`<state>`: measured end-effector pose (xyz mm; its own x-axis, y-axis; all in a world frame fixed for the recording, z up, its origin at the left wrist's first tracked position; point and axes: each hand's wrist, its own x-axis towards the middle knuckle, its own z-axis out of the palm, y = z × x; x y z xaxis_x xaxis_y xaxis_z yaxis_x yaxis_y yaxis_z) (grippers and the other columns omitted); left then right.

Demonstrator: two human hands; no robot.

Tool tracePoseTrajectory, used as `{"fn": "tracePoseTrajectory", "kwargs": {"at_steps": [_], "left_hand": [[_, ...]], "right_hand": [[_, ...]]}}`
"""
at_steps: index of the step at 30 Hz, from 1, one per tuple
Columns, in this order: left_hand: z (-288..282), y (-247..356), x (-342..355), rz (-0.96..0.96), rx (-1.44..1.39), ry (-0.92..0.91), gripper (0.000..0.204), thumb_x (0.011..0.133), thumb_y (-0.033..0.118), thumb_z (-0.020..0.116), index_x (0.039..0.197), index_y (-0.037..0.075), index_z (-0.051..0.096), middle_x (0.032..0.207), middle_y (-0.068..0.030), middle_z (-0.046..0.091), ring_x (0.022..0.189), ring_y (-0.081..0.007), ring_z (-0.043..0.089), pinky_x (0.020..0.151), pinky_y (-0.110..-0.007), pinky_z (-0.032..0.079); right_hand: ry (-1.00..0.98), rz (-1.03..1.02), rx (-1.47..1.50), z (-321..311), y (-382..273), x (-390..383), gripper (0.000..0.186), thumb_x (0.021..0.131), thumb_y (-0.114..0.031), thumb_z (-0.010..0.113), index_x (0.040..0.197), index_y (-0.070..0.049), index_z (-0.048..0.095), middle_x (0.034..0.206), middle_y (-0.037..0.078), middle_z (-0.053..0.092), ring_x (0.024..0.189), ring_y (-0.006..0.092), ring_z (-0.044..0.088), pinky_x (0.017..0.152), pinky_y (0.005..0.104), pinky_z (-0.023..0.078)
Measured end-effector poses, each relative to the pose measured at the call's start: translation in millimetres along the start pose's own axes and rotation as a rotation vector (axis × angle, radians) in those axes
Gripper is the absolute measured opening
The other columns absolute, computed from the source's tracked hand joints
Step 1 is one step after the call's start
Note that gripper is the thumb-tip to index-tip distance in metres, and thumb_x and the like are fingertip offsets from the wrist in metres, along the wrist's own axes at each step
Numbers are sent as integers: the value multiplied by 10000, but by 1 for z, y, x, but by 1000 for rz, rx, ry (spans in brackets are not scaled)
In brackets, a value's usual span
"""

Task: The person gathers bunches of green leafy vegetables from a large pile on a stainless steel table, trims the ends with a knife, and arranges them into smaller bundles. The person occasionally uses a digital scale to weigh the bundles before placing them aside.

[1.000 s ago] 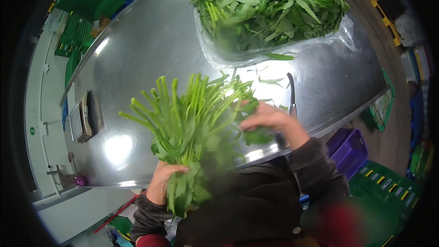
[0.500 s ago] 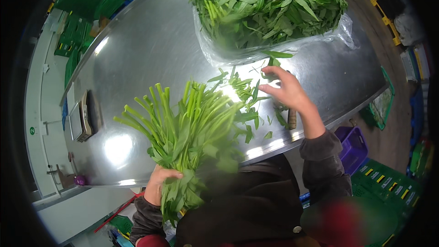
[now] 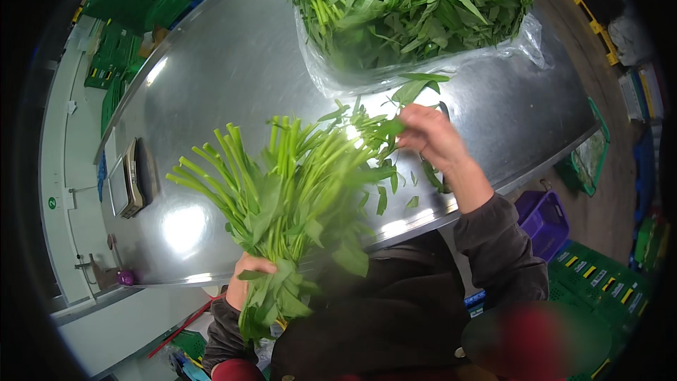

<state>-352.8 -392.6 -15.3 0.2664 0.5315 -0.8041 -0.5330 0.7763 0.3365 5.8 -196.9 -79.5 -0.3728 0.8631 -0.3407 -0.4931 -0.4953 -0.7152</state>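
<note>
My left hand (image 3: 250, 271) is closed around a thick bunch of leafy green stems that looks like water spinach (image 3: 282, 204), near the table's front edge. The cut stem ends point up and away from me, and leaves hang below my fist. My right hand (image 3: 434, 137) is pinched on a green leaf (image 3: 392, 127) to the right of the bunch. Loose leaf scraps (image 3: 381, 200) lie on the metal table (image 3: 211, 77) between the hands. A dark-bladed tool (image 3: 431, 175) lies partly hidden beneath my right wrist.
A large pile of the same greens (image 3: 409, 14) sits on clear plastic wrap (image 3: 324, 85) at the far side. A small scale (image 3: 125, 183) stands at the table's left. A purple crate (image 3: 541, 224) and green crates (image 3: 599, 275) are beyond the right edge.
My right hand's fingers have closed, pinching a leaf, and the hand has dropped slightly. The bunch in my left hand has shifted a little to the left.
</note>
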Motion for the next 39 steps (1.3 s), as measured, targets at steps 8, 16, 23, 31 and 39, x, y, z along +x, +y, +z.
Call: {"fn": "tracePoseTrajectory", "kwargs": {"at_steps": [8, 16, 23, 31, 39], "left_hand": [[25, 3, 0, 26, 177, 29, 551, 696, -44, 500, 1247, -53, 477, 1052, -176, 629, 860, -250, 648, 780, -348, 543], [24, -1, -1, 111, 57, 77, 515, 613, 27, 518, 1107, -113, 546, 868, -230, 669, 667, -335, 676, 640, -418, 601], [12, -6, -11, 15, -207, -33, 518, 665, 13, 492, 1173, -85, 517, 927, -226, 652, 722, -341, 669, 677, -438, 585], [-8, -11, 4, -18, -304, -92, 545, 657, 59, 526, 1175, -109, 506, 947, -251, 648, 738, -352, 674, 688, -450, 589], [-32, -22, 3, 34, -104, -118, 620, 622, 191, 580, 1189, -47, 501, 894, -185, 602, 690, -304, 568, 571, -380, 499]], "right_hand": [[-351, 105, -506, 27, 33, 28, 407, 801, -78, 663, 1193, -13, 575, 1070, 151, 643, 919, 171, 637, 745, 281, 513], [-172, 131, -492, 19, -14, 7, 434, 771, -117, 709, 1180, -50, 578, 1026, 97, 647, 860, 154, 635, 787, 278, 536], [88, 171, -448, -15, 0, 14, 371, 753, -210, 762, 1053, -18, 659, 886, 67, 684, 653, 115, 597, 589, 257, 489], [-434, 600, -388, 49, 66, -21, 490, 839, -364, 690, 1074, 56, 598, 932, 78, 641, 831, 141, 584, 613, 285, 496], [118, 159, -295, -17, 34, 19, 317, 869, -188, 618, 1115, 12, 633, 810, 30, 655, 602, 67, 545, 467, 199, 417]]}}
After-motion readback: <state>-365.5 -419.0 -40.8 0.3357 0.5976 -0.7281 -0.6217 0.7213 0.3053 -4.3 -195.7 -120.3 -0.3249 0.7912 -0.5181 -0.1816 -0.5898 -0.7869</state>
